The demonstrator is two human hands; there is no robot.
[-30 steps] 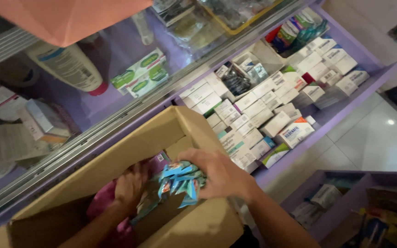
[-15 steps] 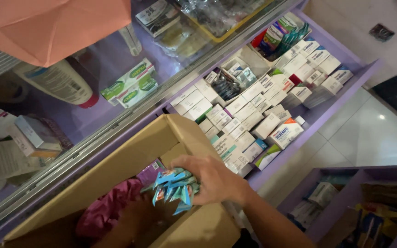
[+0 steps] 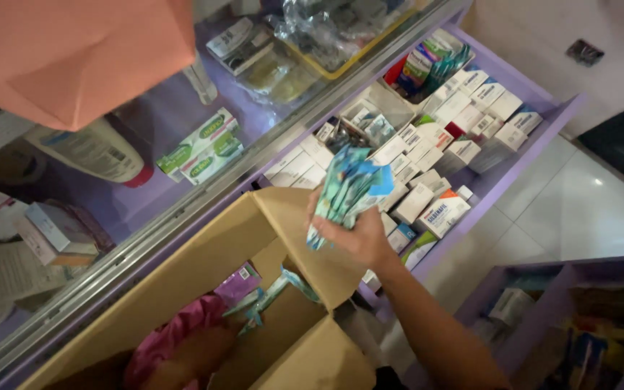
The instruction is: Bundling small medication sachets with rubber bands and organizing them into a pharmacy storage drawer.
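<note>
Nearest: open cardboard box (image 3: 204, 289), flaps up, with pink cloth (image 3: 171, 339) and a few teal sachets (image 3: 269, 296) left inside. The left hand was down in the box a second ago; now it is not clearly visible (a dim shape low in the box, so its grip cannot be told).

Right hand (image 3: 355, 235) has risen out of the box since the last two pictures and is now above the flap, fingers closed round a thick bundle of teal and blue sachets (image 3: 348, 188). The bundle is lifted clear and held over the edge of the purple drawer (image 3: 514, 170).

Beyond: the drawer is packed with small white boxes (image 3: 427, 155). Farther off, the glass counter (image 3: 182, 144) shows a bottle (image 3: 92, 152) and green cartons (image 3: 200, 148) beneath.
</note>
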